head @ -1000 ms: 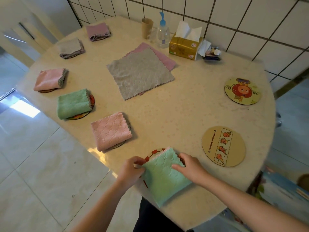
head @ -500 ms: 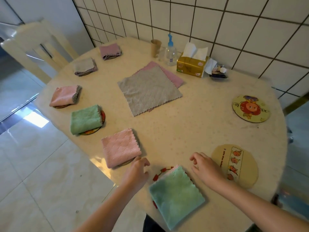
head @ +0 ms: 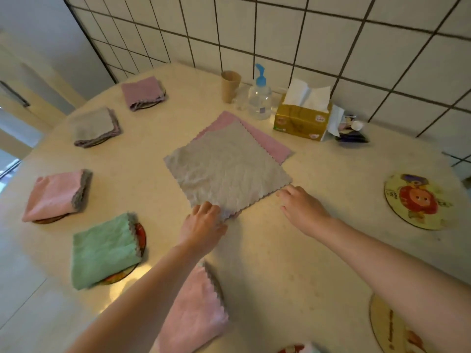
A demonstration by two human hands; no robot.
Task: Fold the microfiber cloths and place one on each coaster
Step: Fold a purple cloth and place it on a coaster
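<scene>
Grey cloth (head: 226, 166) at frame centre hides most of a pink cloth (head: 267, 142); left hand (head: 202, 226) pinches its near corner, right hand (head: 303, 208) lies slack by its edge, its grip on nothing.

Grey cloth (head: 226, 166) overlies pink cloth (head: 267, 141); cartoon-printed yellow coaster (head: 418, 201).

A home dining corner: a round speckled tabletop (head: 293, 250) pushed against a white tiled wall (head: 280, 34), with a tissue box (head: 300, 121), a pump bottle (head: 260, 98) and a paper cup (head: 230, 85) at its far edge, cartoon coasters (head: 418, 201) along the right edge, glossy floor tiles (head: 20, 289) below.
</scene>
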